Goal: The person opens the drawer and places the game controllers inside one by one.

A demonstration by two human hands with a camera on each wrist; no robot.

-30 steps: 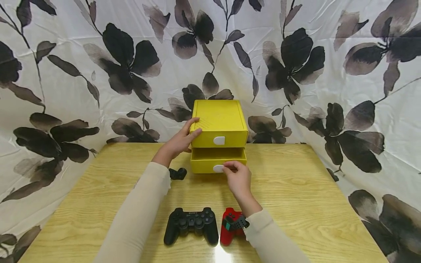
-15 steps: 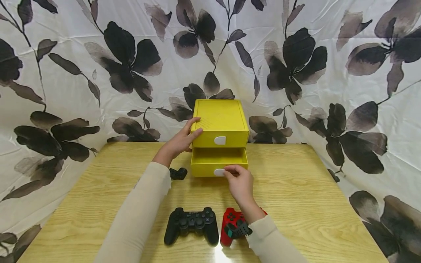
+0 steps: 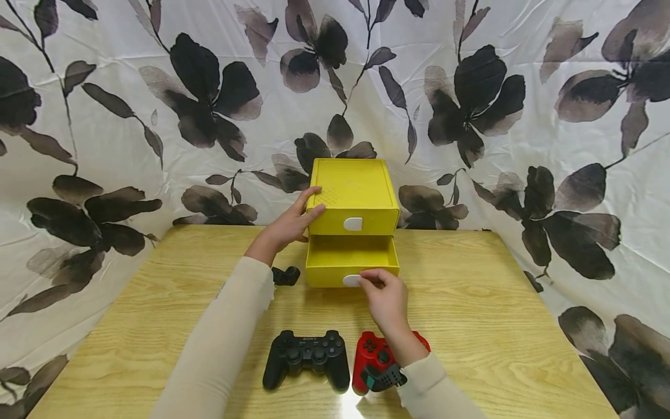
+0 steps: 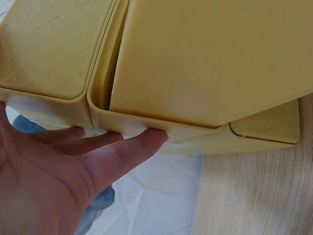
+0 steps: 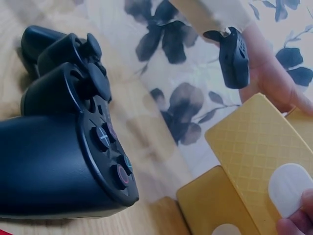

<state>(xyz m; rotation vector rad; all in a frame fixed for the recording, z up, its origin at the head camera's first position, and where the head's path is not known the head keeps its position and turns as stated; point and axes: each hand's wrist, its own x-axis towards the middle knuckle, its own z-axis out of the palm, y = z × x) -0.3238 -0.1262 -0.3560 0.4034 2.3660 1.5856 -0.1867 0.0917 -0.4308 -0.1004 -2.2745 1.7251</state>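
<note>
The middle drawer (image 3: 330,278) is jutting out farther than in the earlier frames, and the right hand (image 3: 387,297) is drawing its white tab (image 3: 351,280) toward the wearer. In the head view, the yellow cabinet (image 3: 353,183) is standing near the middle of the table's (image 3: 471,302) far edge. The left hand (image 3: 285,228) is bracing its upper left front corner, fingers mostly extended, not closing round anything. The pull is looking well along: the drawer's inside is showing, while its rear is remaining under the closed top drawer (image 3: 328,223). A black controller (image 3: 306,356) and a red controller (image 3: 369,344) are lying toward the near edge, apparently untouched.

In the left wrist view, the left fingers are pressing nearly straight against the cabinet's side, and the middle drawer's smooth wall is standing out past its frame.

In the right wrist view, the right fingertips are pinching the rounded tab; the drawer front is showing a raised diamond grid, and the bottom drawer (image 5: 205,195) is sitting behind it, nearer the table, apparently closed
</note>
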